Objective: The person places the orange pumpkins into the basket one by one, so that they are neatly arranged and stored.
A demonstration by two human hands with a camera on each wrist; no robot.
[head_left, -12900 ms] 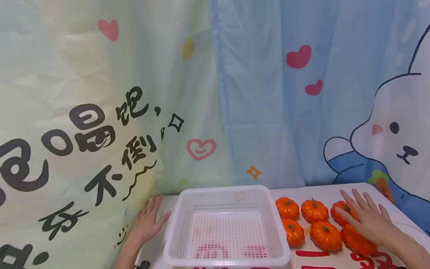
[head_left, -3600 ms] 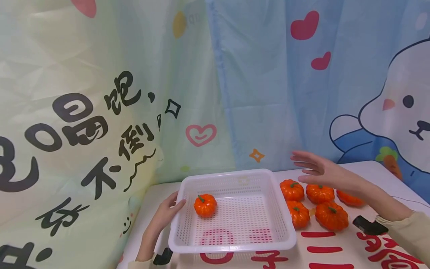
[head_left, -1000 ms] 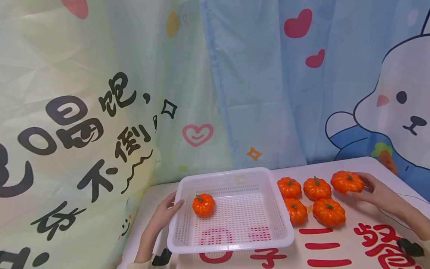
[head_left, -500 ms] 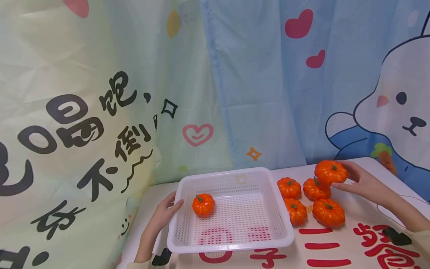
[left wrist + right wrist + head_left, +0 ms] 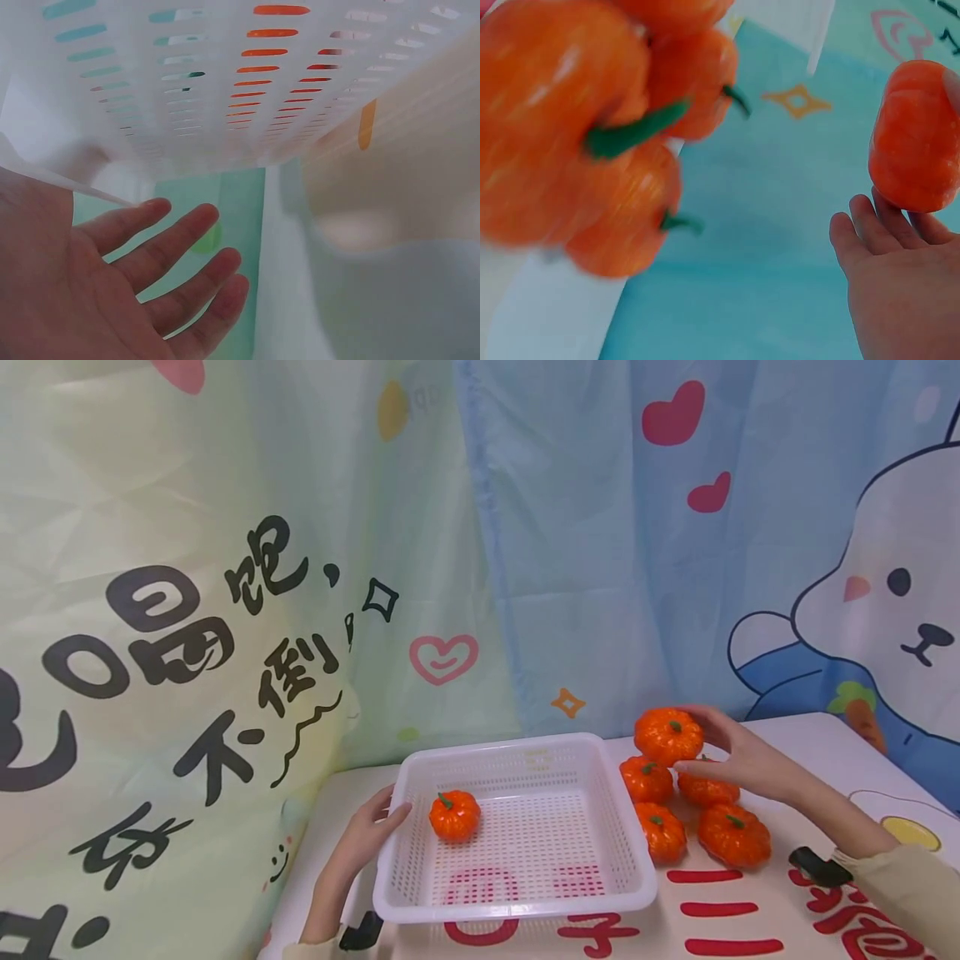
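My right hand (image 5: 742,760) holds a small orange pumpkin (image 5: 667,739) with a green stem, raised above the back pumpkins. In the right wrist view, the fingers of that hand (image 5: 900,277) lie under the held pumpkin (image 5: 915,139); its thumb is mostly out of frame. At the left side of a white plastic basket (image 5: 517,912), my left hand (image 5: 366,833) has its thumb over the rim. Its loosely extended fingers (image 5: 176,251) lie outside the wall in the left wrist view. One pumpkin (image 5: 454,818) sits inside the basket, toward the left.
Several more pumpkins (image 5: 735,837) are grouped on the table just right of the basket. The white table (image 5: 795,739) bears red lettering (image 5: 731,908) and a yellow oval (image 5: 910,832). Behind it hangs a printed curtain (image 5: 570,568).
My right hand has picked up the right-hand back pumpkin and carried it left toward the basket. One pumpkin is now in the basket, which held none at first. The left hand remains at the rim.
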